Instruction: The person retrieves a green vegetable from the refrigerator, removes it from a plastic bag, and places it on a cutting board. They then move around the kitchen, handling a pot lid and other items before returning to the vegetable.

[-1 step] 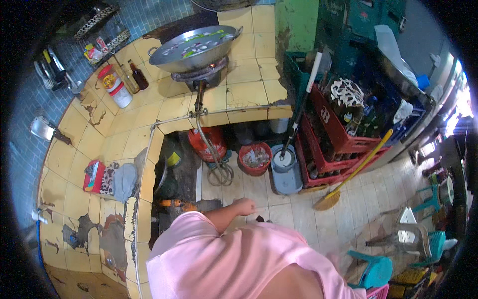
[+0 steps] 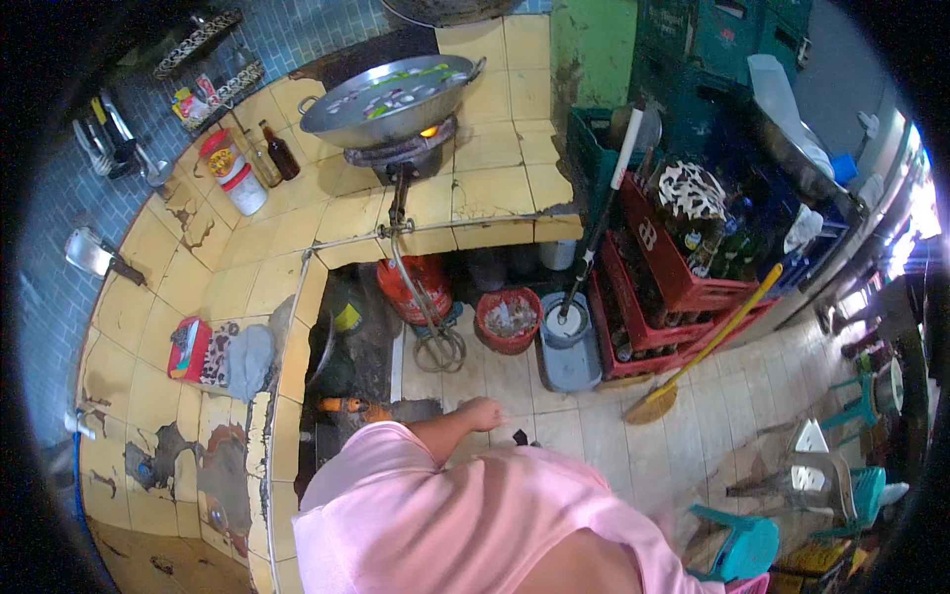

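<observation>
My left hand (image 2: 482,413) hangs over the tiled floor with its fingers curled in, and nothing shows in it. Its forearm comes out of a pink sleeve (image 2: 396,470). Nearest to the hand are an orange-handled tool (image 2: 343,405), a red bucket (image 2: 508,322) with scraps in it and a coiled hose (image 2: 438,352). My right hand cannot be made out. On the tiled counter, a wide metal wok (image 2: 391,124) sits over a burner (image 2: 406,158) with an orange flame. Sliced purple and green pieces float in the wok's liquid.
Under the counter stands a red gas cylinder (image 2: 416,287). A mop (image 2: 594,228) rests in a grey bucket (image 2: 571,370). Stacked red crates (image 2: 683,282) hold bottles; a broom (image 2: 658,401) leans there. Teal stools (image 2: 747,549) are at lower right. A brown bottle (image 2: 280,153) is by the wok.
The flame under the wok shows brighter. The whole view has shifted very slightly, and my left hand stays in nearly the same place.
</observation>
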Tool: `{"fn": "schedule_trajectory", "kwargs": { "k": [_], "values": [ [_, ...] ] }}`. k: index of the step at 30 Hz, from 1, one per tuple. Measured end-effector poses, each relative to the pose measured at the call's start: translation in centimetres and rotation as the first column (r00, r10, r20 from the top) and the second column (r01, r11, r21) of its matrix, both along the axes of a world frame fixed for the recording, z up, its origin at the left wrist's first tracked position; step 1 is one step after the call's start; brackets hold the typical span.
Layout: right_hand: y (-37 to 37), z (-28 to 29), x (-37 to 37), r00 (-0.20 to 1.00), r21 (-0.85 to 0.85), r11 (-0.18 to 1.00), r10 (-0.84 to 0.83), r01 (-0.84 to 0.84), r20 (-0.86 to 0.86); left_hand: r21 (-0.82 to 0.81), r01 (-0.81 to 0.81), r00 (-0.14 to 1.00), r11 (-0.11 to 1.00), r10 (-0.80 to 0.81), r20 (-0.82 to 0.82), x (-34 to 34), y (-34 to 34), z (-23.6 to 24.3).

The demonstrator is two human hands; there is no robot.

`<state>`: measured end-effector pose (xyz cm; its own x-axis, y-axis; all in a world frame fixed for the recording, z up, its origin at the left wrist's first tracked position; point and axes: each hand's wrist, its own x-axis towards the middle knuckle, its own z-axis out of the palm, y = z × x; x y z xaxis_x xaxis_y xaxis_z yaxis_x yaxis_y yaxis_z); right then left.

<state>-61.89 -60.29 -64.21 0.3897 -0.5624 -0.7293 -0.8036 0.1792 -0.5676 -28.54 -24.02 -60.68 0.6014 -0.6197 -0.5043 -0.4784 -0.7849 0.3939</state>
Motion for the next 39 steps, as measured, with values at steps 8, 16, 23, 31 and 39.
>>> {"fn": "schedule_trajectory", "kwargs": {
  "k": [8, 16, 23, 31, 39],
  "values": [
    [-0.8, -4.0, -0.1, 0.945, 0.104, 0.95, 0.307, -0.296, -0.113, -0.144, 0.235, 0.941, 0.961, -0.262, -0.215, -5.1, 9.2, -13.3],
    [-4.0, -4.2, 9.1, 0.863, 0.014, 0.863, 0.504, -0.504, -0.029, -0.006, -0.078, 0.922, 0.997, 0.07, -0.381, -9.6, 15.9, -14.9],
    [-1.4, -4.6, 22.9, 0.715, -0.163, 0.706, 0.699, -0.689, 0.005, -0.327, -0.488, 0.87, 0.809, 0.479, -0.114, -11.3, 17.2, -9.9],
    [25.4, -1.4, 38.2, 0.121, -0.07, 0.129, 0.985, -0.989, 0.12, -0.389, -0.895, 0.205, -0.217, 0.573, -0.794, -22.0, 26.8, -12.9],
    [49.0, -3.3, 47.1, -0.992, -0.811, -0.571, 0.089, -0.127, 0.093, -0.304, -0.854, -0.249, -0.423, 0.844, -0.475, -25.3, 28.7, -1.6]
  ]
}}
